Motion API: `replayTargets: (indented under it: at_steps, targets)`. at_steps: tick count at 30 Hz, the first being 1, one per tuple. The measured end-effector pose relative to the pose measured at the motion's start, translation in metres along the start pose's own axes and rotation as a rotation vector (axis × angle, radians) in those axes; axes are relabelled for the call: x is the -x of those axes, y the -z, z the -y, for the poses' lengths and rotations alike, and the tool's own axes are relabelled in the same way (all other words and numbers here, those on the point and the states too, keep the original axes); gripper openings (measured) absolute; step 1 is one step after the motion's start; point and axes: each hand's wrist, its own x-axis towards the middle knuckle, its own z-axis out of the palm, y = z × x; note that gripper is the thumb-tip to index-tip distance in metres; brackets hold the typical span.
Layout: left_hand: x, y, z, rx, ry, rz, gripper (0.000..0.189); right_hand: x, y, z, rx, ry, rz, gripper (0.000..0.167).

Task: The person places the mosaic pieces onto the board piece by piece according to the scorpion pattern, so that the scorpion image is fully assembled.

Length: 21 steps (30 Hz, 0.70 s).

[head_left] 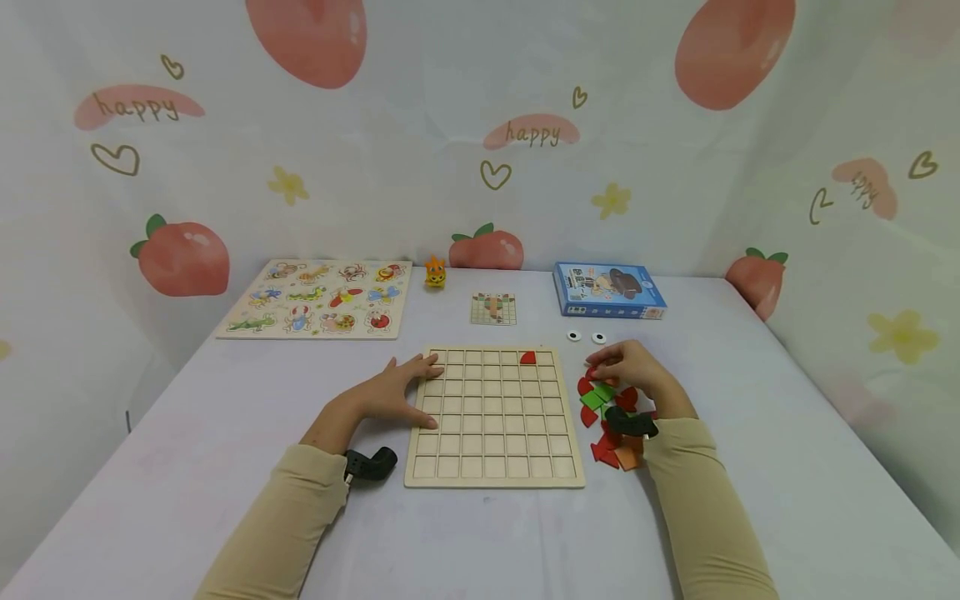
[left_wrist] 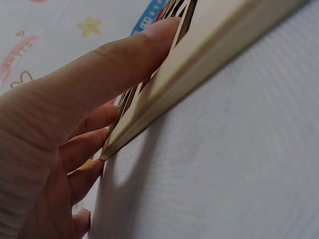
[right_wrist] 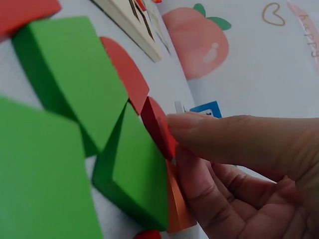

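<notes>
My left hand (head_left: 386,392) rests on the left edge of a wooden grid board (head_left: 495,482), thumb and fingers spread apart. In the left wrist view the thumb lies over the board's rim (left_wrist: 169,79). One red quarter-circle piece (head_left: 528,358) sits in a top-row cell, right of the middle. To the right of the board, my right hand (head_left: 637,371) reaches over a pile of coloured pieces. Its thumb and forefinger pinch a red piece (right_wrist: 157,127) with a curved edge. Green blocks (right_wrist: 134,169) and an orange piece (right_wrist: 178,204) lie close by.
Behind the board lie a small pattern card (head_left: 493,309) and two eye discs (head_left: 573,336). A blue box (head_left: 609,291) stands at the back right. An animal puzzle board (head_left: 315,300) and an orange toy figure (head_left: 435,272) are at the back left.
</notes>
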Motion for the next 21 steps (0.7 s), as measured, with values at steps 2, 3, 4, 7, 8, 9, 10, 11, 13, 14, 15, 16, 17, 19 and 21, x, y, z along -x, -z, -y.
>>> replayTargets:
  at_steps: [2, 3, 4, 7, 8, 9, 10, 11, 13, 14, 15, 16, 17, 19, 21]
  targets:
    - [-0.0003, 0.0004, -0.0002, -0.002, -0.001, -0.003, 0.091, 0.0001, -0.0003, 0.0013, 0.014, -0.010, 0.005, 0.030]
    - [-0.0004, 0.0002, -0.0003, -0.002, -0.001, -0.003, 0.091, 0.0002, -0.0006, 0.0017, 0.023, -0.013, 0.007, 0.030]
    - [-0.0003, 0.0000, -0.0003, -0.001, -0.002, -0.004, 0.091, 0.0001, -0.0011, 0.0018, 0.033, -0.016, 0.008, 0.030]
    - [-0.0001, -0.0006, -0.0002, 0.001, -0.002, -0.006, 0.091, 0.0001, -0.0022, 0.0030, 0.054, -0.009, 0.014, 0.029]
    - [-0.0002, -0.0007, -0.0002, 0.000, 0.000, -0.005, 0.091, 0.0000, -0.0024, 0.0033, 0.057, -0.007, 0.014, 0.028]
    - [-0.0003, -0.0008, -0.0001, 0.001, 0.001, -0.004, 0.090, -0.0003, -0.0026, 0.0033, 0.058, -0.005, 0.014, 0.028]
    - [-0.0002, -0.0009, 0.0000, 0.000, 0.002, -0.004, 0.090, -0.0005, -0.0028, 0.0032, 0.057, -0.003, 0.013, 0.027]
    - [-0.0004, -0.0010, 0.0000, -0.001, 0.003, -0.004, 0.090, -0.0006, -0.0028, 0.0033, 0.057, -0.001, 0.014, 0.027]
    - [-0.0008, -0.0010, -0.0001, 0.000, 0.006, -0.004, 0.090, -0.0007, -0.0029, 0.0032, 0.051, 0.000, 0.014, 0.027]
    - [-0.0007, -0.0010, -0.0001, 0.002, 0.006, -0.003, 0.090, -0.0006, -0.0029, 0.0032, 0.049, 0.000, 0.014, 0.027]
    - [-0.0006, -0.0010, -0.0002, 0.004, 0.008, -0.003, 0.090, -0.0006, -0.0028, 0.0032, 0.047, 0.001, 0.013, 0.027]
    - [-0.0005, -0.0010, -0.0003, 0.007, 0.009, -0.003, 0.090, -0.0006, -0.0026, 0.0031, 0.047, 0.000, 0.013, 0.027]
    - [-0.0004, -0.0009, -0.0003, 0.009, 0.011, -0.003, 0.090, -0.0006, -0.0025, 0.0030, 0.044, -0.002, 0.012, 0.026]
    - [-0.0002, -0.0009, -0.0005, 0.012, 0.012, -0.004, 0.090, -0.0004, -0.0022, 0.0031, 0.044, 0.000, 0.010, 0.026]
    - [0.0001, -0.0011, -0.0004, 0.015, 0.012, -0.006, 0.090, -0.0002, -0.0018, 0.0030, 0.045, 0.002, 0.010, 0.027]
